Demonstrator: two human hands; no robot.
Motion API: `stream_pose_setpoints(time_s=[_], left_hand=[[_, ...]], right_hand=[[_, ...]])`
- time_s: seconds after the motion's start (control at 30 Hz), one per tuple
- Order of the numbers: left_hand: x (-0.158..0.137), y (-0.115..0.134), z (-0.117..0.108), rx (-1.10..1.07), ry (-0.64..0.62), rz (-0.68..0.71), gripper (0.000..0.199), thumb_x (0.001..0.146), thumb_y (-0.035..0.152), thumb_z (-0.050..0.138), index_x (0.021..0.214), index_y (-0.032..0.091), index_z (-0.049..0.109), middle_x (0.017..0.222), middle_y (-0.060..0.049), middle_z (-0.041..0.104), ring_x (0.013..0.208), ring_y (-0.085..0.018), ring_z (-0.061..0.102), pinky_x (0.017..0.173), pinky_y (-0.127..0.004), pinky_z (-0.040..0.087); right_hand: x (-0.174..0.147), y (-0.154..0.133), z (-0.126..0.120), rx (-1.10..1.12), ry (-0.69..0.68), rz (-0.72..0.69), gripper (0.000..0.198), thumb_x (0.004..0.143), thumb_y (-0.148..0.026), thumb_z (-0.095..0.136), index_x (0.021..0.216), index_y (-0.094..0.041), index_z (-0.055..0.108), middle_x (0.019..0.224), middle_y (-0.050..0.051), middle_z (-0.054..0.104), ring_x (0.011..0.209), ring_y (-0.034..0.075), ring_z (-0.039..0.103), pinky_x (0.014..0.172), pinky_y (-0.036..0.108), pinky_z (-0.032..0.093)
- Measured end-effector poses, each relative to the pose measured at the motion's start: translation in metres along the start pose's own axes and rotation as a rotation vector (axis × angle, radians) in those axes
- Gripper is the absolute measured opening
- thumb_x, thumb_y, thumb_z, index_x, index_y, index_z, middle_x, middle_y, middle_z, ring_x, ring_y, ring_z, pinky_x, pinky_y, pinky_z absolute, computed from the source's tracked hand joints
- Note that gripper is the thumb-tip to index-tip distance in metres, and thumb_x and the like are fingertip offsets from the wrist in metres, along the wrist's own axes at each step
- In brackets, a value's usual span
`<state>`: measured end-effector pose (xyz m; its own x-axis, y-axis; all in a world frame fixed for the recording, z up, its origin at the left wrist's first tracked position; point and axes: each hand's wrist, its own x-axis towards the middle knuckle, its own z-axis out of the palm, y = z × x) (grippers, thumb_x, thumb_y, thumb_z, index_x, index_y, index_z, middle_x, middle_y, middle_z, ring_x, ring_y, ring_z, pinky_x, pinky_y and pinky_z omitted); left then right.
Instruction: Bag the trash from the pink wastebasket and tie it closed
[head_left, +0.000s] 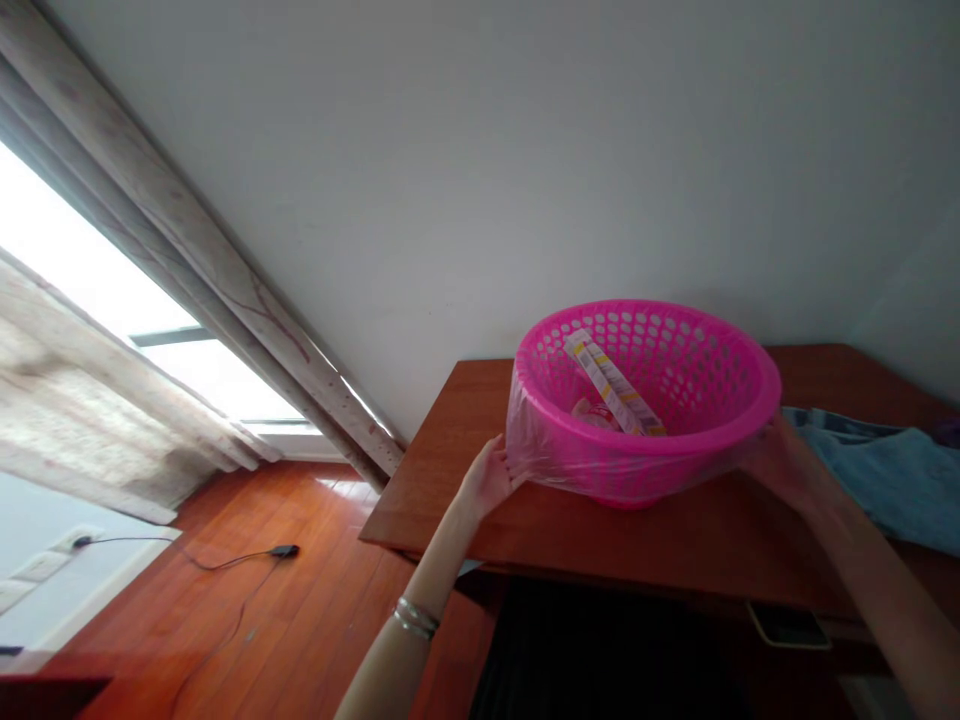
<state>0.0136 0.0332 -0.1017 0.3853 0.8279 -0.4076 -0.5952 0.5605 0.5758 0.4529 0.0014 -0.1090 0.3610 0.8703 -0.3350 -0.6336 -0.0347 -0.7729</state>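
Observation:
A bright pink perforated plastic basket (675, 345) stands on a reddish wooden desk (465, 430), with clear plastic film hanging over its outer wall. Inside it leans a long narrow box (611, 382) with yellow marks, next to a small pinkish item. My left hand (489, 478) grips the basket's left side at the film. My right hand (784, 462) holds the right side under the rim. A metal bangle circles my left wrist.
Blue denim cloth (885, 470) lies on the desk to the right of the basket. A phone (787, 625) rests on a lower shelf under the desk. A black cable with a plug (283, 551) trails over the wooden floor at left, near curtains (97, 430) and a bright window.

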Motion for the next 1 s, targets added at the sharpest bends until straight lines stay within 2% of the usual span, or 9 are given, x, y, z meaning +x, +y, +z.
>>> stream_pose_setpoints(time_s=[0.1, 0.17, 0.23, 0.4, 0.6, 0.7, 0.77, 0.9, 1.0], left_hand=[[-0.02, -0.017, 0.003, -0.068, -0.012, -0.02, 0.042, 0.096, 0.045, 0.049, 0.094, 0.006, 0.065, 0.089, -0.015, 0.074, 0.084, -0.02, 0.071, 0.084, -0.032, 0.055], [-0.029, -0.033, 0.008, -0.136, -0.01, 0.005, 0.035, 0.097, 0.04, 0.049, 0.094, 0.009, 0.066, 0.089, -0.012, 0.074, 0.086, -0.019, 0.072, 0.086, -0.031, 0.054], [-0.032, -0.052, 0.012, -0.188, 0.009, 0.022, 0.026, 0.098, 0.03, 0.049, 0.091, 0.012, 0.066, 0.087, -0.008, 0.075, 0.084, -0.017, 0.072, 0.085, -0.031, 0.054], [-0.034, -0.089, 0.019, -0.299, 0.094, 0.055, 0.016, 0.096, 0.015, 0.051, 0.09, 0.013, 0.065, 0.085, -0.006, 0.075, 0.082, -0.015, 0.073, 0.084, -0.028, 0.054], [-0.044, -0.105, 0.017, -0.365, 0.153, 0.1, 0.013, 0.094, 0.01, 0.052, 0.087, 0.012, 0.063, 0.079, -0.005, 0.073, 0.073, -0.012, 0.071, 0.077, -0.025, 0.056], [-0.049, -0.107, 0.013, -0.283, 0.133, 0.096, 0.007, 0.09, 0.008, 0.057, 0.087, 0.012, 0.063, 0.077, -0.005, 0.072, 0.074, -0.013, 0.071, 0.076, -0.025, 0.057], [-0.051, -0.107, 0.011, -0.141, 0.107, 0.105, 0.005, 0.085, 0.007, 0.062, 0.089, 0.011, 0.062, 0.075, -0.005, 0.071, 0.073, -0.015, 0.071, 0.074, -0.027, 0.058], [-0.057, -0.107, 0.009, 0.171, 0.104, 0.173, 0.021, 0.077, 0.011, 0.07, 0.096, 0.01, 0.061, 0.073, -0.007, 0.069, 0.067, -0.017, 0.07, 0.066, -0.029, 0.059], [-0.06, -0.101, 0.003, 0.305, 0.122, 0.207, 0.027, 0.073, 0.014, 0.071, 0.098, 0.01, 0.06, 0.074, -0.008, 0.07, 0.07, -0.019, 0.07, 0.066, -0.03, 0.058]], right_hand=[[-0.018, 0.007, -0.004, 0.097, -0.004, 0.124, 0.016, 0.086, -0.023, 0.054, 0.087, -0.019, 0.069, 0.088, 0.01, 0.071, 0.073, 0.02, 0.069, 0.06, 0.032, 0.058], [-0.029, 0.018, -0.002, 0.211, 0.046, 0.101, 0.018, 0.082, -0.01, 0.05, 0.083, -0.017, 0.067, 0.079, 0.006, 0.07, 0.065, 0.017, 0.068, 0.057, 0.029, 0.059], [-0.041, 0.03, 0.003, 0.315, 0.075, 0.073, 0.022, 0.081, -0.004, 0.047, 0.082, -0.015, 0.065, 0.078, 0.004, 0.069, 0.064, 0.015, 0.068, 0.057, 0.027, 0.059], [-0.058, 0.057, 0.012, 0.498, 0.101, 0.092, 0.029, 0.087, -0.001, 0.036, 0.082, -0.012, 0.062, 0.075, 0.004, 0.069, 0.059, 0.012, 0.066, 0.052, 0.022, 0.058], [-0.059, 0.065, 0.001, 0.572, 0.078, 0.104, 0.032, 0.091, -0.002, 0.031, 0.084, -0.011, 0.061, 0.073, 0.003, 0.066, 0.053, 0.009, 0.063, 0.045, 0.015, 0.052], [-0.058, 0.064, -0.002, 0.559, 0.051, 0.087, 0.032, 0.09, -0.001, 0.031, 0.085, -0.01, 0.061, 0.073, 0.004, 0.066, 0.052, 0.009, 0.062, 0.045, 0.015, 0.052], [-0.058, 0.063, -0.003, 0.538, 0.023, 0.085, 0.031, 0.089, 0.0, 0.032, 0.085, -0.01, 0.06, 0.073, 0.004, 0.065, 0.052, 0.009, 0.061, 0.043, 0.015, 0.051], [-0.057, 0.061, -0.007, 0.517, 0.005, 0.083, 0.027, 0.086, 0.001, 0.035, 0.082, -0.01, 0.06, 0.07, 0.003, 0.063, 0.049, 0.009, 0.058, 0.04, 0.016, 0.048], [-0.053, 0.06, -0.013, 0.501, 0.018, 0.099, 0.028, 0.085, 0.001, 0.035, 0.08, -0.011, 0.06, 0.07, 0.004, 0.063, 0.05, 0.01, 0.059, 0.042, 0.018, 0.049]])
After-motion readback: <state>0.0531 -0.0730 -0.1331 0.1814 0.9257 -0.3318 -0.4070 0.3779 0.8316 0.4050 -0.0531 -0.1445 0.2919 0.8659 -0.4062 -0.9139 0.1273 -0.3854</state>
